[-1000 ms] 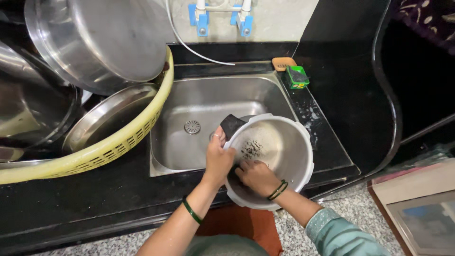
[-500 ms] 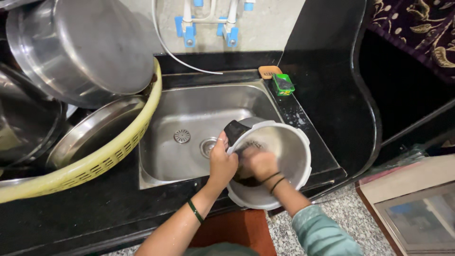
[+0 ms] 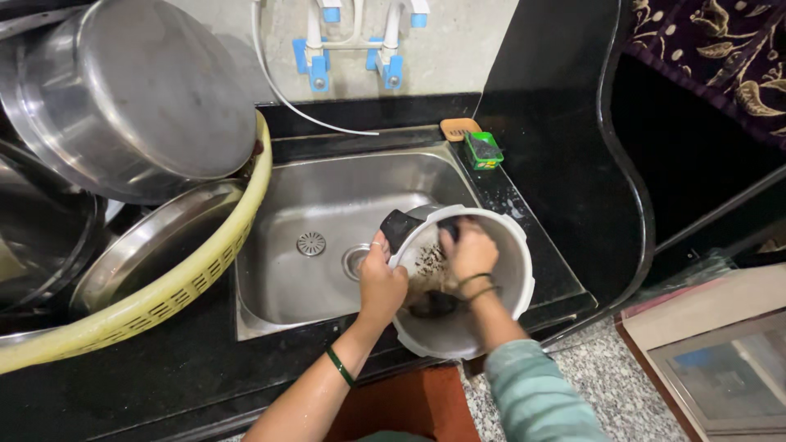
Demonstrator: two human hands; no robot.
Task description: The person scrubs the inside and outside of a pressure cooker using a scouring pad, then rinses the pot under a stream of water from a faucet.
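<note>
Both hands [image 3: 426, 270] grip pot [image 3: 499, 315]; sink [image 3: 327, 196] beside.

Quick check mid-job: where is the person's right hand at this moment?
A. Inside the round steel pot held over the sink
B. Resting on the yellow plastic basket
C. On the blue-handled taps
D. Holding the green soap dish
A: the right hand is inside the round steel pot, which is tilted at the steel sink's front right corner, while the left hand grips the pot's rim near its black handle.

Bright overhead light (steel glare)
</note>
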